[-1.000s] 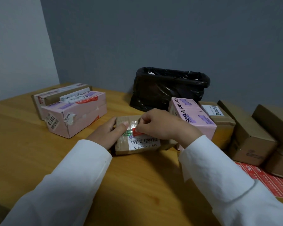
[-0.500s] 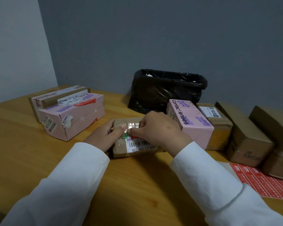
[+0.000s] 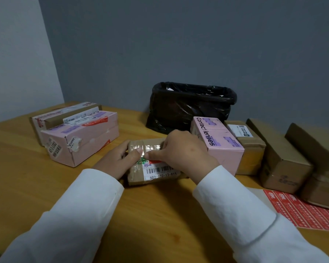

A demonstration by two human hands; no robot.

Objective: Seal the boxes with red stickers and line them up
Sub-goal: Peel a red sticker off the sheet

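A small brown cardboard box (image 3: pixel 137 175) with shiny tape and a white barcode label lies on the wooden table (image 3: pixel 27 168) in front of me. My left hand (image 3: pixel 120 160) grips its left side, thumb pressed on the top. My right hand (image 3: pixel 182 150) lies over the right of the box, fingertips pressing a red sticker (image 3: pixel 156 161) onto the top; only a sliver of red shows under the fingers. A sheet of red stickers (image 3: pixel 302 211) lies at the right front.
Two pink boxes (image 3: pixel 80 141) with red stickers stand at the left. A pink "Contact lenses" box (image 3: pixel 217 143) and several brown boxes (image 3: pixel 281 158) stand in a row at the right. A black-lined bin (image 3: pixel 190 107) stands at the wall behind.
My right hand's fingers have slid leftward across the box top toward my left thumb, covering more of the red sticker. The left hand keeps its hold.
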